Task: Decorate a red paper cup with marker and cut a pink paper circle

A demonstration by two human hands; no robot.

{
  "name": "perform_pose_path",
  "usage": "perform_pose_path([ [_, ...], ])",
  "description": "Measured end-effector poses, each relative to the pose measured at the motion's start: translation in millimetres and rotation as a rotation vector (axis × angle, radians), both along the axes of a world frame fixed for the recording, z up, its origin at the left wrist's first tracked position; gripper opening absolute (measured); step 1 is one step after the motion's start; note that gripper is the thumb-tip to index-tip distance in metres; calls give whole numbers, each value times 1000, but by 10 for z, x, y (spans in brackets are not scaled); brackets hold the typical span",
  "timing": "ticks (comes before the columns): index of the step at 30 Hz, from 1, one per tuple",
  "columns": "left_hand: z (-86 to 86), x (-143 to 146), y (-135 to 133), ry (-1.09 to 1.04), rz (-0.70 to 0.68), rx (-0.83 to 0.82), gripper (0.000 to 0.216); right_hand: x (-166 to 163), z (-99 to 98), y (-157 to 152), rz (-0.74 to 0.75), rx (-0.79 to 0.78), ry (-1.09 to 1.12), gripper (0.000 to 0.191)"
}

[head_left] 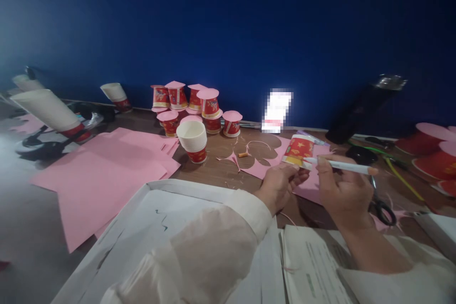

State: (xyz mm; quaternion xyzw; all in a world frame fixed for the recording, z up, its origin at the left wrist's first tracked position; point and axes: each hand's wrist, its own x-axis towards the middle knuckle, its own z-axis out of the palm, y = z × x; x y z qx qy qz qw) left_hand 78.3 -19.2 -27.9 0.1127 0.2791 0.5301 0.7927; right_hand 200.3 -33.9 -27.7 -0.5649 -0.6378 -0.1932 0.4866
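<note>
My left hand [281, 185] is closed on the lower part of a red paper cup [298, 148] with gold marks, which stands rim down over pink paper. In my right hand [344, 190] is a white pen [349, 166], its tip against or very near the cup's gold band. Pink paper with round cut-outs [260, 171] lies under and beside the cup. Thin pink scraps [233, 156] are strewn to its left. A pair of scissors [384, 213] with black handles rests by my right wrist, partly hidden.
Left of my hands are a stack of paper cups [192, 137] and pink sheets [117, 171]. Several red cups topped with pink discs [210, 99] stand behind. A white tray [153, 185] and papers [309, 261] lie in front. A phone [277, 111] leans at the blue wall.
</note>
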Motion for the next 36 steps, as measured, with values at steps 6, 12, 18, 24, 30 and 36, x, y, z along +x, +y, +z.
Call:
perform_pose_path([
  [6, 3, -2, -1, 17, -1, -5, 11, -3, -10, 30, 0, 44, -51, 22],
  [12, -10, 7, 4, 14, 5, -3, 15, -9, -14, 20, -30, -8, -34, 24],
  [18, -17, 5, 3, 11, 11, 5, 11, -12, -5, 19, -39, -10, -29, 26],
  [24, -8, 1, 5, 4, 4, -6, 14, -9, -15, 17, -59, 3, -55, 28],
  [30, 0, 3, 4, -5, 12, 4, 19, 2, -24, 30, -63, 8, -65, 30],
  [36, -8, -1, 2, 19, 7, 21, 16, 3, -14, 27, -56, 5, -65, 28],
])
